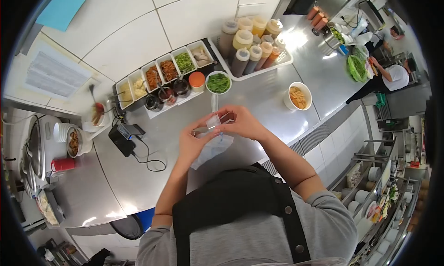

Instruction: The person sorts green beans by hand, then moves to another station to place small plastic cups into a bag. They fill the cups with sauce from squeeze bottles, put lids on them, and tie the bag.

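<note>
Over the steel counter, both my hands are closed around a narrow stack of clear plastic pieces (pixel 213 121), which look like small cups or lids. My left hand (pixel 196 139) grips it from the left, and my right hand (pixel 241 122) from the right with bent fingers. A crumpled clear plastic bag (pixel 213 150) hangs below the fingers. Just beyond the stack's far end stands a white bowl of chopped greens (pixel 218 83). To the right, a white tub with orange-brown food (pixel 297 97) sits on the counter.
Topping containers (pixel 169 70) line the wall, with jars (pixel 181 87) before them. Sauce bottles (pixel 241 61) fill a white tray. A black device with a cable (pixel 121 140) lies left. Another person (pixel 395 79) works at the far right, near leafy greens (pixel 357 68).
</note>
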Action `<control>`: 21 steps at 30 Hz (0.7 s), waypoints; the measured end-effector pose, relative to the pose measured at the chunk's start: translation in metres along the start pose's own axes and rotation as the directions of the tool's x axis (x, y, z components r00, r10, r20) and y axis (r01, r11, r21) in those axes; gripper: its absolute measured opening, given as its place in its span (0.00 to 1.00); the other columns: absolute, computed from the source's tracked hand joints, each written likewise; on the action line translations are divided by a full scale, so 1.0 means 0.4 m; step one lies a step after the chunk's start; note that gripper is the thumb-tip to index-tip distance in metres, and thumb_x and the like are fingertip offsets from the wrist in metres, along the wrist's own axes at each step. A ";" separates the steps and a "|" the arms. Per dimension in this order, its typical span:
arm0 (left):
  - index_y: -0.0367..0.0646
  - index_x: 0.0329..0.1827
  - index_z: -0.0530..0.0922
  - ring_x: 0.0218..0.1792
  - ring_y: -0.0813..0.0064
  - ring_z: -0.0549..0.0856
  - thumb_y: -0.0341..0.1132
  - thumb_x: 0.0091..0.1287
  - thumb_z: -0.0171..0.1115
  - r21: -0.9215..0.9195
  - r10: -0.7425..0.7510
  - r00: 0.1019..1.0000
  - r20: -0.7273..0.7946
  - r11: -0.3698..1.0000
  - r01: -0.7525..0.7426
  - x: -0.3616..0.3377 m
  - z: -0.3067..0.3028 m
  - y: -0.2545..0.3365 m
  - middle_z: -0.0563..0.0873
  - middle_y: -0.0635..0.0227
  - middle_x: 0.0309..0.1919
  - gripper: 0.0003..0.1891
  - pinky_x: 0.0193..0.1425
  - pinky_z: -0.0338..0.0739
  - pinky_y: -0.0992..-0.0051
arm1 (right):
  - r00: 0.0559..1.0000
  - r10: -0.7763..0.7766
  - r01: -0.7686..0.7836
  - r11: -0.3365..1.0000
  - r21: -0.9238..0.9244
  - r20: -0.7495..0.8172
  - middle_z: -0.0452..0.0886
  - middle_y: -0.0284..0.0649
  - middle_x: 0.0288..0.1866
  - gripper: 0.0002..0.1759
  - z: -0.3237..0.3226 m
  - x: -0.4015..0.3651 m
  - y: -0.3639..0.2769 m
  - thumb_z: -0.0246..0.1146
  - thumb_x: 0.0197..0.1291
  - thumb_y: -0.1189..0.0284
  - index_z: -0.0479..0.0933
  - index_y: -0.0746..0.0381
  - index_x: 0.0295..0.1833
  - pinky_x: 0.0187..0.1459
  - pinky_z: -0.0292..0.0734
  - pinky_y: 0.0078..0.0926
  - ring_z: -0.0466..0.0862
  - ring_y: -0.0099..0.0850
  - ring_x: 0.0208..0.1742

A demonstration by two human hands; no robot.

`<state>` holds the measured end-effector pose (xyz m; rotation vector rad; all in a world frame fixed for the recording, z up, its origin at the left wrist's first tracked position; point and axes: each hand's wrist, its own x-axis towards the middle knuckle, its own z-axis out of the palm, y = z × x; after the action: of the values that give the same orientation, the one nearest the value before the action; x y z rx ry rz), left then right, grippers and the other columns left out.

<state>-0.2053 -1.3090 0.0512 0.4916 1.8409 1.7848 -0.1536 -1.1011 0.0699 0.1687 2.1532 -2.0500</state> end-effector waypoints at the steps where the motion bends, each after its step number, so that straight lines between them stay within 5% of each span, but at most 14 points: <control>1: 0.46 0.66 0.83 0.40 0.88 0.85 0.33 0.57 0.79 0.032 -0.026 0.999 0.036 0.999 0.025 0.005 0.001 0.015 0.89 0.68 0.48 0.30 0.37 0.75 0.86 | 1.000 0.004 -0.004 1.000 0.021 0.007 0.84 0.37 0.42 0.25 -0.012 -0.011 0.001 0.80 0.52 0.69 0.80 0.68 0.52 0.47 0.83 0.26 0.85 0.25 0.44; 4: 0.37 0.62 0.83 0.39 0.80 0.88 0.30 0.58 0.78 0.139 -0.058 0.996 0.066 0.989 0.049 0.018 0.038 0.057 0.91 0.67 0.43 0.27 0.42 0.83 0.79 | 0.999 0.030 -0.030 0.999 0.017 0.026 0.85 0.38 0.43 0.24 -0.052 -0.037 0.007 0.79 0.54 0.70 0.79 0.69 0.53 0.48 0.83 0.26 0.84 0.25 0.46; 8: 0.35 0.60 0.82 0.41 0.78 0.89 0.29 0.59 0.77 0.096 -0.057 0.995 -0.076 0.993 0.065 0.040 0.065 -0.002 0.91 0.66 0.43 0.24 0.45 0.83 0.77 | 0.995 0.076 -0.078 0.997 -0.017 -0.066 0.85 0.39 0.44 0.27 -0.129 -0.032 0.044 0.80 0.51 0.69 0.79 0.68 0.54 0.48 0.82 0.26 0.84 0.26 0.45; 11: 0.36 0.61 0.80 0.42 0.77 0.89 0.27 0.60 0.74 -0.141 -0.128 0.983 -0.128 0.984 0.110 0.041 0.064 -0.049 0.90 0.65 0.45 0.24 0.47 0.83 0.77 | 0.981 -0.094 0.021 0.919 -0.395 -0.167 0.83 0.45 0.46 0.28 -0.202 -0.018 0.080 0.81 0.46 0.71 0.79 0.69 0.51 0.49 0.82 0.35 0.86 0.39 0.47; 14: 0.37 0.63 0.78 0.45 0.76 0.88 0.25 0.59 0.72 -0.345 -0.182 0.982 -0.056 0.926 0.152 0.020 0.093 -0.062 0.89 0.64 0.49 0.26 0.49 0.83 0.76 | 0.981 -0.147 -0.018 0.587 -0.810 -0.129 0.79 0.53 0.54 0.30 -0.305 0.021 0.223 0.81 0.43 0.71 0.78 0.70 0.51 0.53 0.81 0.43 0.83 0.51 0.53; 17: 0.39 0.64 0.77 0.47 0.77 0.87 0.25 0.57 0.70 -0.370 -0.233 0.972 0.021 0.902 0.224 0.006 0.164 -0.105 0.87 0.63 0.54 0.29 0.51 0.82 0.76 | 0.991 -0.084 -0.054 0.492 -0.869 -0.109 0.75 0.55 0.58 0.27 -0.389 0.050 0.303 0.79 0.43 0.72 0.78 0.69 0.49 0.55 0.79 0.47 0.81 0.54 0.56; 21: 0.39 0.66 0.76 0.49 0.79 0.85 0.27 0.55 0.68 -0.405 -0.275 0.955 0.109 0.865 0.295 0.011 0.350 -0.099 0.84 0.64 0.60 0.31 0.50 0.81 0.79 | 0.983 -0.079 -0.062 0.702 -0.709 -0.163 0.78 0.53 0.51 0.27 -0.548 0.059 0.217 0.77 0.41 0.76 0.77 0.65 0.50 0.54 0.79 0.47 0.81 0.53 0.53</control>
<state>-0.1215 -1.1966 0.0123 0.0870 1.3541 1.8647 -0.1688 -0.8786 -0.0099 0.2447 2.8829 -1.0708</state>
